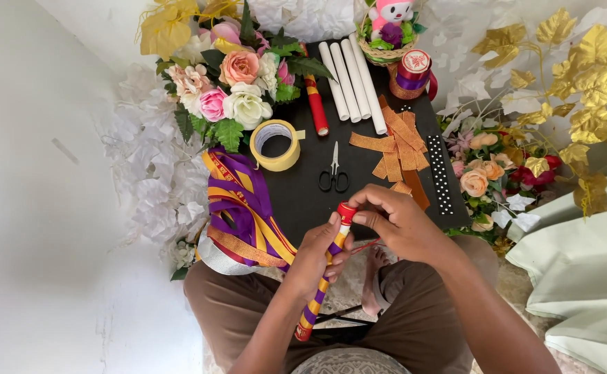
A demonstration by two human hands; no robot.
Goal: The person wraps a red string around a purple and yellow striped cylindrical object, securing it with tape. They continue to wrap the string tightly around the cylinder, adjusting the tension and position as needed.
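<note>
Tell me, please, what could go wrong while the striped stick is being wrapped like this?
1. The right hand pinches only the red tip of the striped stick; its grip might slip and the wrap loosen.
2. The loose ribbon bundle hangs over the black board's edge and could slide off.
3. The scissors lie close ahead of both hands.

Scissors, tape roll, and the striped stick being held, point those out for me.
scissors (334,173), head view, on the pivot just above the black handles.
tape roll (276,145), head view, on its yellowish outer wall.
striped stick (317,298), head view, on the shaft below the left hand (315,256).
</note>
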